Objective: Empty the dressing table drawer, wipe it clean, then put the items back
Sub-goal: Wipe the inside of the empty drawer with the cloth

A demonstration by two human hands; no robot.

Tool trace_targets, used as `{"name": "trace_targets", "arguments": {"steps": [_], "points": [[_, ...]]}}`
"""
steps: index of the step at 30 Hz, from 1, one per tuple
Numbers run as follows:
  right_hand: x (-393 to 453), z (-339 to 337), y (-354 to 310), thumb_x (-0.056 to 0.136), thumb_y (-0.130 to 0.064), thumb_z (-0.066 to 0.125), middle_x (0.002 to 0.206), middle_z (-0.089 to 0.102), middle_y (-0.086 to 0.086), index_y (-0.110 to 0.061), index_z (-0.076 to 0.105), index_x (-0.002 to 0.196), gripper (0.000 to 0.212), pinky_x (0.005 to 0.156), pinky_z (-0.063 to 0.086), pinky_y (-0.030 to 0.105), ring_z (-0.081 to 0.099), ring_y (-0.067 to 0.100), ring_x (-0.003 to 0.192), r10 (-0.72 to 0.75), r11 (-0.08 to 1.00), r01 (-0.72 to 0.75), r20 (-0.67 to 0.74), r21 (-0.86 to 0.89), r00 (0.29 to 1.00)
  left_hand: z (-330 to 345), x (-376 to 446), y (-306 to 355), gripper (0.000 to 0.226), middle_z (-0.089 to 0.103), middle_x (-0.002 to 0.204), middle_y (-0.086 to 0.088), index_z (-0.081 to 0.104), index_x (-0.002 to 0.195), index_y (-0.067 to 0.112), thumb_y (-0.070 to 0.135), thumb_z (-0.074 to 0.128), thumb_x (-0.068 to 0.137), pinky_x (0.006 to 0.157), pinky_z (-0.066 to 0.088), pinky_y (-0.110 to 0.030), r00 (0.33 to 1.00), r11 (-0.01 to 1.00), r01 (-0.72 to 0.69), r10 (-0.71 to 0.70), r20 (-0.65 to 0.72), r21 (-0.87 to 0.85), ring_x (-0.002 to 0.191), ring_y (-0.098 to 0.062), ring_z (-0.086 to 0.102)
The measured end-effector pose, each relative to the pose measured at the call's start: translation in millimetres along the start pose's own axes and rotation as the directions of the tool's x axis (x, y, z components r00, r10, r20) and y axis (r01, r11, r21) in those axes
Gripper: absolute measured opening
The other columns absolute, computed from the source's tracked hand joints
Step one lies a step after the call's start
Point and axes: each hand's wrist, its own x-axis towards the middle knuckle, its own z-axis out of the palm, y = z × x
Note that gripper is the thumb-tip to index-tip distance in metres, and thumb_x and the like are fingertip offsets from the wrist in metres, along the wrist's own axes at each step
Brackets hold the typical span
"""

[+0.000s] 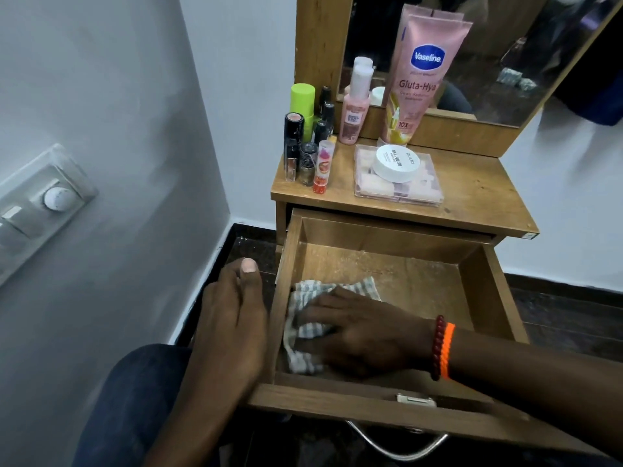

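Note:
The wooden drawer (485, 284) of the dressing table stands pulled out, and its dusty floor holds only a cloth. My right hand (364, 335), with red and orange bracelets at the wrist, presses flat on the checked grey-and-white cloth (303, 332) in the drawer's front left corner. My left hand (232, 318) rests against the outside of the drawer's left wall, thumb up. On the table top (472, 193) stand the taken-out items: a pink Vaseline tube (421, 72), a pink bottle (354, 106), a green-capped can (302, 99), several small cosmetics (308, 156), and a white jar (397, 162) on a clear box (428, 193).
A mirror (499, 55) in a wooden frame rises behind the table. A white wall with a switch panel (43, 203) is close on the left. My knee in dark trousers (135, 406) is below the left hand. A metal handle (404, 446) hangs under the drawer front.

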Motion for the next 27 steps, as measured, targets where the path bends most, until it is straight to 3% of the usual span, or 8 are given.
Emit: {"name": "trace_targets", "arguments": {"steps": [4, 8, 12, 16, 21, 24, 27], "points": [[-4, 10, 2, 0.104, -0.032, 0.057, 0.139, 0.058, -0.001, -0.026, 0.070, 0.130, 0.029, 0.102, 0.041, 0.043, 0.050, 0.018, 0.129, 0.258, 0.934, -0.232, -0.063, 0.272, 0.964, 2, -2, -1, 0.065, 0.055, 0.124, 0.001, 0.051, 0.131, 0.034, 0.071, 0.015, 0.091, 0.101, 0.039, -0.040, 0.999, 0.998, -0.053, 0.053, -0.010, 0.046, 0.117, -0.015, 0.049], [-5, 13, -14, 0.102, -0.030, 0.064, 0.124, 0.068, -0.008, -0.021, 0.079, 0.115, 0.021, 0.099, 0.043, 0.037, 0.056, 0.008, 0.119, 0.233, 0.855, -0.166, -0.079, 0.492, 0.969, 3, -3, -2, 0.067, 0.055, 0.127, 0.002, 0.050, 0.135, 0.033, 0.070, 0.014, 0.092, 0.101, 0.040, -0.039, 0.998, 0.996, -0.070, 0.070, -0.005, 0.052, 0.120, -0.016, 0.050], [7, 20, -9, 0.099, -0.035, 0.069, 0.117, 0.063, -0.005, -0.026, 0.082, 0.106, 0.018, 0.099, 0.041, 0.034, 0.051, 0.010, 0.116, 0.201, 0.866, -0.134, -0.090, 0.481, 0.976, 3, -2, -1, 0.071, 0.048, 0.141, 0.005, 0.043, 0.145, 0.036, 0.067, 0.017, 0.087, 0.100, 0.031, -0.028, 0.998, 0.997, -0.055, 0.055, -0.005, 0.045, 0.125, -0.007, 0.043], [18, 23, 6, 0.094, -0.036, 0.074, 0.109, 0.062, -0.004, -0.026, 0.082, 0.096, 0.013, 0.093, 0.043, 0.039, 0.054, 0.012, 0.109, 0.190, 0.855, -0.110, -0.108, 0.506, 0.976, 3, 1, -5, 0.065, 0.045, 0.149, 0.006, 0.035, 0.150, 0.039, 0.062, 0.020, 0.091, 0.100, 0.030, -0.027, 0.998, 0.997, -0.038, 0.035, 0.046, 0.069, 0.126, -0.005, 0.042], [27, 11, 48, 0.094, -0.031, 0.072, 0.106, 0.068, -0.001, -0.016, 0.080, 0.098, 0.017, 0.093, 0.046, 0.034, 0.060, 0.012, 0.103, 0.303, 0.855, -0.175, -0.198, 0.488, 0.932, 2, 3, -8, 0.057, 0.048, 0.145, 0.010, 0.033, 0.149, 0.043, 0.061, 0.021, 0.097, 0.104, 0.035, -0.031, 0.994, 0.994, -0.021, 0.009, 0.107, 0.112, 0.133, -0.012, 0.045], [33, 3, 72, 0.094, -0.027, 0.074, 0.109, 0.070, 0.002, -0.011, 0.077, 0.101, 0.018, 0.092, 0.050, 0.037, 0.063, 0.015, 0.104, 0.334, 0.871, -0.220, -0.202, 0.439, 0.921, 3, 1, -4, 0.050, 0.053, 0.128, 0.019, 0.039, 0.142, 0.046, 0.060, 0.021, 0.097, 0.094, 0.036, -0.026, 0.996, 0.995, -0.029, 0.020, 0.089, 0.093, 0.121, -0.006, 0.047], [31, 4, 68, 0.095, -0.027, 0.073, 0.118, 0.070, 0.001, -0.013, 0.075, 0.109, 0.021, 0.098, 0.049, 0.030, 0.061, 0.013, 0.112, 0.383, 0.869, -0.287, -0.180, 0.404, 0.906, 4, -2, -1, 0.049, 0.050, 0.121, 0.022, 0.040, 0.140, 0.046, 0.059, 0.021, 0.097, 0.091, 0.033, -0.026, 0.995, 0.994, -0.049, 0.039, 0.093, 0.100, 0.113, -0.002, 0.045]]}}
